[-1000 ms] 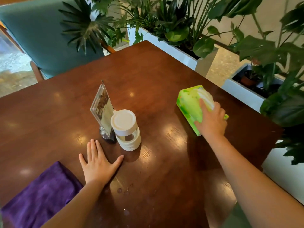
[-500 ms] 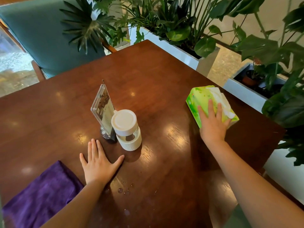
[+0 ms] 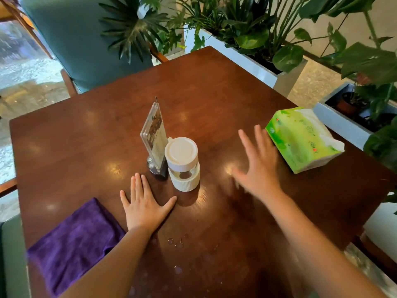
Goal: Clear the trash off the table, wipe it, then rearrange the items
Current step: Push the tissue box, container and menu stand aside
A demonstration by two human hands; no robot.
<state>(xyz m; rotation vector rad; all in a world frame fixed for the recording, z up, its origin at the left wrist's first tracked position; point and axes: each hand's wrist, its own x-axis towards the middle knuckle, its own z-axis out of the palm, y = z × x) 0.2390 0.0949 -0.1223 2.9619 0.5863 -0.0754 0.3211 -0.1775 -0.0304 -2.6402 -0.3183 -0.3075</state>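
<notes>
A green tissue pack (image 3: 300, 140) lies near the right edge of the dark wooden table (image 3: 214, 100). My right hand (image 3: 257, 164) hovers just left of the pack with its fingers spread, blurred and holding nothing. My left hand (image 3: 144, 205) rests flat on the table, fingers apart. Just beyond the left hand stand a clear acrylic sign holder (image 3: 153, 136) and a white-lidded glass cup (image 3: 182, 163), side by side. A folded purple cloth (image 3: 73, 241) lies at the near left corner, beside my left forearm.
A few water drops (image 3: 176, 241) sit on the table near its front. A teal chair (image 3: 71, 39) stands beyond the far left edge. White planters (image 3: 247, 59) with leafy plants line the far and right sides, close to the table edge.
My right hand slid the tissue pack rightward toward the table's right edge, then let go and drew back to the left. My left hand stayed flat in place.
</notes>
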